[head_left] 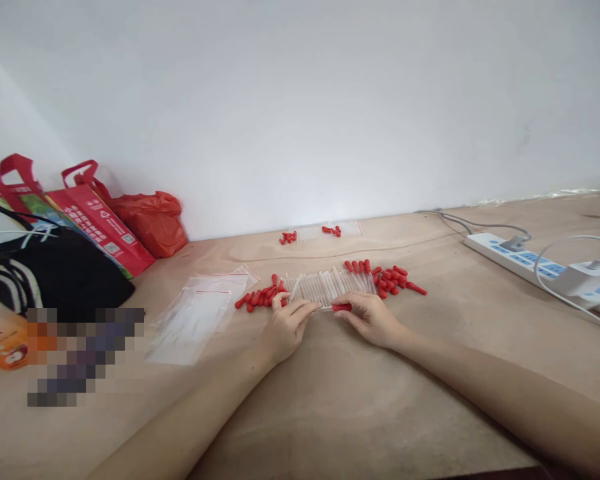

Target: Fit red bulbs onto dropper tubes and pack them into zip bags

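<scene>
Near the middle of the table, my left hand (287, 327) pinches one end of a clear glass dropper tube (324, 309). My right hand (373, 319) has its thumb and fingers closed on a red rubber dropper bulb (341, 307) at the tube's other end. Whether the tube sits inside the bulb is too small to tell. Just beyond both hands lies a row of clear dropper tubes (313, 288), side by side. Loose red bulbs (260, 297) are heaped at the row's left, and more red bulbs (394, 279) lie at its right.
Clear zip bags (195, 317) lie flat to the left. Close to the wall is another bag (310, 232) with tubes and red bulbs. A power strip (510, 257) with cables stands at right. Shopping bags (100, 223) and a black cloth bag (75, 273) fill the far left.
</scene>
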Action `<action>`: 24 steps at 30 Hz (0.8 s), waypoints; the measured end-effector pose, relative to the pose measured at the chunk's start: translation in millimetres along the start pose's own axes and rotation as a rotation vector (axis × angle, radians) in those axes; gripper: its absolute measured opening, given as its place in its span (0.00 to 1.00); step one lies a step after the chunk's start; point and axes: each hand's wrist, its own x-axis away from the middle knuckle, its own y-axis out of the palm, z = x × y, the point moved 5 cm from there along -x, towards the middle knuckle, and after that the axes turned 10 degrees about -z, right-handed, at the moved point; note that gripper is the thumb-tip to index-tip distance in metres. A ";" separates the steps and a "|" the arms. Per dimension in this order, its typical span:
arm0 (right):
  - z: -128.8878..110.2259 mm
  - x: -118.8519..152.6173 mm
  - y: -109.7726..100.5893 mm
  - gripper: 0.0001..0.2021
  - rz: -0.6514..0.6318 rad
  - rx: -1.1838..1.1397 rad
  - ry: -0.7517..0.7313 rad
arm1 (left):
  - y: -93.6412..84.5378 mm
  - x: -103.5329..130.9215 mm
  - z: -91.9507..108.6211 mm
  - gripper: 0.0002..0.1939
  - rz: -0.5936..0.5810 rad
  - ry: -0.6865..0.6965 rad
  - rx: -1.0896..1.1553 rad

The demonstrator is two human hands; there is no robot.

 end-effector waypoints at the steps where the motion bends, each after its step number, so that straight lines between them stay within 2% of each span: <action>1: 0.0 -0.1 0.5 0.08 -0.001 -0.021 -0.005 | -0.1 -0.2 0.1 0.12 0.002 -0.002 0.000; 8: -3.5 -0.9 0.6 0.09 -0.011 -0.046 -0.074 | -2.2 0.1 2.2 0.10 0.059 0.043 -0.009; 16: -10.0 0.2 -2.0 0.10 0.025 -0.012 -0.140 | 0.3 1.1 2.8 0.11 0.032 0.036 -0.018; 24: -8.6 2.1 -0.1 0.08 0.019 0.011 -0.195 | 0.2 2.6 8.0 0.14 0.063 0.127 -0.067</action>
